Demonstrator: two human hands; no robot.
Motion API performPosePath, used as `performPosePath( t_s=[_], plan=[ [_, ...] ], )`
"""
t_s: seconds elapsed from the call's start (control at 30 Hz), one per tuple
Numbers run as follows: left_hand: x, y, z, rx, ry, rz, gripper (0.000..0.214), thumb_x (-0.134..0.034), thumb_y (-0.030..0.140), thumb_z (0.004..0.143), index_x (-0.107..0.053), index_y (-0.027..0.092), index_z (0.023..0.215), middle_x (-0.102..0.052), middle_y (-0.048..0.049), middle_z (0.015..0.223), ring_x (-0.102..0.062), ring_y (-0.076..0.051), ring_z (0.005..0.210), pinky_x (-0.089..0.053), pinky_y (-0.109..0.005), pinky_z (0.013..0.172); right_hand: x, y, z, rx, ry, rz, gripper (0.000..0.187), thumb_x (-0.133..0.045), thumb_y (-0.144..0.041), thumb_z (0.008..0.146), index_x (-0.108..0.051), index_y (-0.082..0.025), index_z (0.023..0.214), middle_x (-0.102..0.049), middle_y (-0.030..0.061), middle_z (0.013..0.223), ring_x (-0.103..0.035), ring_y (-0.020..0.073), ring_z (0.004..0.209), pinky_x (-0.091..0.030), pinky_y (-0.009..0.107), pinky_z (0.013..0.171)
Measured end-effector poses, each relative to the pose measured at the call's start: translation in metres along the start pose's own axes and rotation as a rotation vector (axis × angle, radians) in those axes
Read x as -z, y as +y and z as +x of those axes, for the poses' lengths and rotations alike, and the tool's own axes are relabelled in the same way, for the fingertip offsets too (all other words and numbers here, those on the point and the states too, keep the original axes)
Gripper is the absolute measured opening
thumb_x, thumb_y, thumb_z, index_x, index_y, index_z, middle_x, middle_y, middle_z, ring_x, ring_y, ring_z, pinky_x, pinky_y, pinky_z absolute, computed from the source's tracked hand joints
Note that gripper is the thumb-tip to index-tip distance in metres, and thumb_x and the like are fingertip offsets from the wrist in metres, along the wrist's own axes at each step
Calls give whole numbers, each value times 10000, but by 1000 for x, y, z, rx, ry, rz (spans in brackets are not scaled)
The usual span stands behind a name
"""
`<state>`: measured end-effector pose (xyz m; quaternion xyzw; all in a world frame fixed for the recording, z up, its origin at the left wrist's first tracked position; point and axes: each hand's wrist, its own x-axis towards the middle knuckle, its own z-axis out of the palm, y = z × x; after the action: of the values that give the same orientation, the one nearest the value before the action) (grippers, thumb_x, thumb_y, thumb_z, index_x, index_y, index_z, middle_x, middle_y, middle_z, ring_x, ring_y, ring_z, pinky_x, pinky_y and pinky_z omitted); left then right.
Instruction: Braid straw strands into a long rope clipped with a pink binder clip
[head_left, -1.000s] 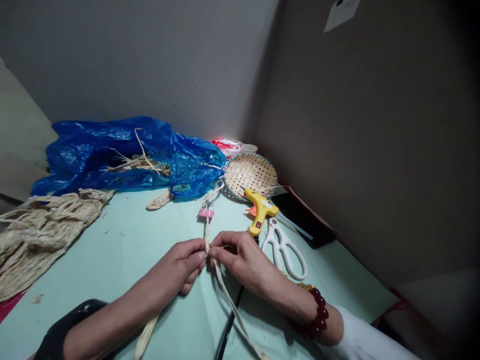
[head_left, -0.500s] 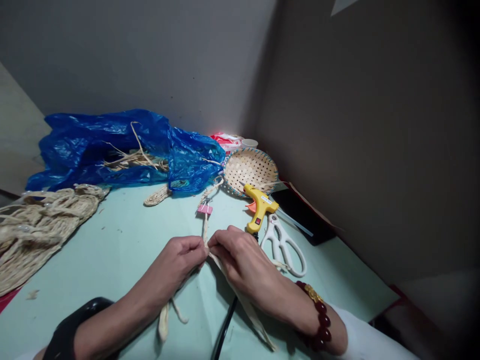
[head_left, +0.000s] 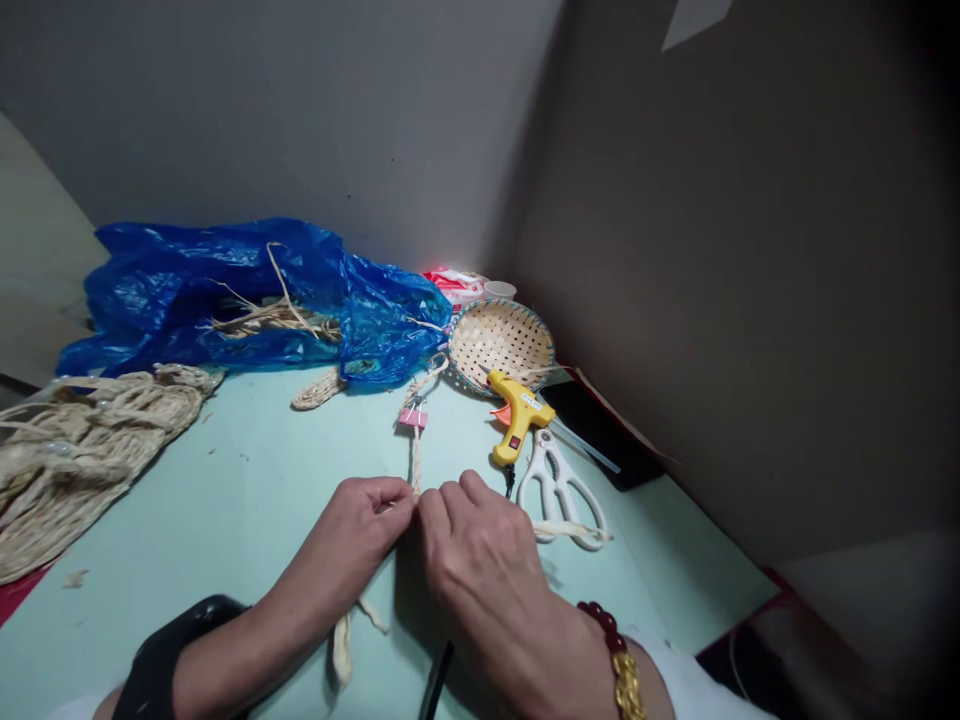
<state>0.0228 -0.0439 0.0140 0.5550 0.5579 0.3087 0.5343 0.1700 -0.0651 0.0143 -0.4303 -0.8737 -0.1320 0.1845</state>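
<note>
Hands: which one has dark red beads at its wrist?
The right hand, with red beads beside a gold ornament; the left hand has a black band up its forearm.

A slim, pale straw braid [head_left: 416, 462] runs nearly straight from a pink clip [head_left: 413, 418], clamped across it, to the left hand [head_left: 367, 525] and right hand [head_left: 480, 560], whose fingertips meet at its near end; a flat, loose strip [head_left: 342, 650] and a thinner strand [head_left: 373, 615] show below the left wrist; another pale strand [head_left: 574, 529] juts rightward from behind the right hand.
</note>
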Motion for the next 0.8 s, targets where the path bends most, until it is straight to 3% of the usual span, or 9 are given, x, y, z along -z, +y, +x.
performPosePath(
  t_s=[0.1, 0.27, 0.4, 0.53, 0.67, 0.8],
  plan=[
    [3, -2, 0, 33, -23, -99, 246, -573, 319, 753, -482, 179, 572, -459, 54, 578, -398, -110, 565, -328, -213, 538, 2, -11, 2, 41, 64, -97, 252, -457, 77, 676, -527, -165, 683, -504, 54, 608, -415, 193, 578, -276, 316, 503],
    [5, -9, 3, 123, -80, -247, 241, -608, 345, 745, -503, 182, 602, -263, 120, 448, -161, -59, 428, -94, -214, 414, 1, -24, 3, 57, 194, -137, 285, -395, 103, 682, -590, -103, 713, -495, 66, 608, -428, 199, 559, -307, 317, 479],
    [7, -13, 7, 113, -138, -327, 295, -597, 417, 749, -443, 205, 613, -225, 141, 445, -109, -50, 419, -68, -208, 402, -4, -33, 2, 73, 239, -152, 259, -415, 84, 701, -611, -85, 706, -508, 81, 608, -444, 206, 575, -315, 322, 495],
    [8, -13, 6, 76, -164, -351, 291, -614, 439, 732, -508, 185, 639, -237, 150, 411, -111, -40, 398, -69, -200, 389, -13, -43, -3, 156, 328, -72, 219, -437, -7, 757, -600, -109, 652, -533, 98, 610, -441, 207, 585, -337, 340, 542],
    [10, -14, 5, 41, -145, -340, 288, -631, 414, 743, -514, 184, 613, -249, 146, 372, -117, -36, 374, -62, -206, 375, -9, -36, -11, 156, 277, -17, 256, -418, -17, 819, -549, -147, 642, -514, 60, 602, -432, 191, 585, -315, 326, 545],
    [13, -16, 6, 35, -160, -331, 293, -617, 409, 777, -530, 181, 614, -257, 139, 368, -117, -38, 372, -66, -210, 376, 19, -11, -15, 57, 210, 170, 234, -415, -52, 902, -613, -131, 807, -567, 41, 644, -468, 170, 587, -315, 294, 522]
  ],
)
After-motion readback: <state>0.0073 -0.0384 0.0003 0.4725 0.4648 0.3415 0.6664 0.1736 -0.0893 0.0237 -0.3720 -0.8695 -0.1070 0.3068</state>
